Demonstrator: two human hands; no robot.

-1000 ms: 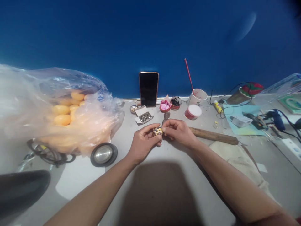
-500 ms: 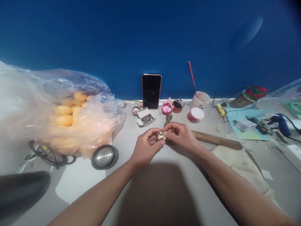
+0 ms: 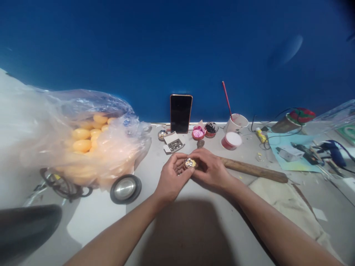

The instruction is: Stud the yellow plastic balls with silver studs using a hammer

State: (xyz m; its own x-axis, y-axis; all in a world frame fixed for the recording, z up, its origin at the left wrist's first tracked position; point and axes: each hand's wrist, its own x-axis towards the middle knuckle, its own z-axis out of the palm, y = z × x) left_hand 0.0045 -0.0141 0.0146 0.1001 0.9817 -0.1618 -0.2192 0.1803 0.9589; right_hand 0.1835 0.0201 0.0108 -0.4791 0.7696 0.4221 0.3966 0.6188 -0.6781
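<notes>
Between the fingers and thumb of my left hand (image 3: 173, 175) is a small, shiny studded ball (image 3: 190, 163), silvery on top with a yellow patch on its right side. My right hand (image 3: 210, 170) curls in against the ball's right side, its fingertips partly hidden. Just beyond my hands, a small white box (image 3: 174, 143) stands with its lid up, full of shiny metal studs. A hammer (image 3: 255, 170) lies behind my right hand, its wooden handle pointing right.
On the left is a large plastic bag (image 3: 119, 144) of yellow egg-shaped pieces, with a round metal-centred disc (image 3: 125, 188) before it. A phone (image 3: 181, 113) leans on the blue wall. Several cups, a white-lidded tub (image 3: 232, 140), a cloth (image 3: 285, 203) and cables occupy the right.
My right hand's fingers have moved from the top of the studded ball down to its right side, and the yellow patch now shows. The view has tilted slightly upward.
</notes>
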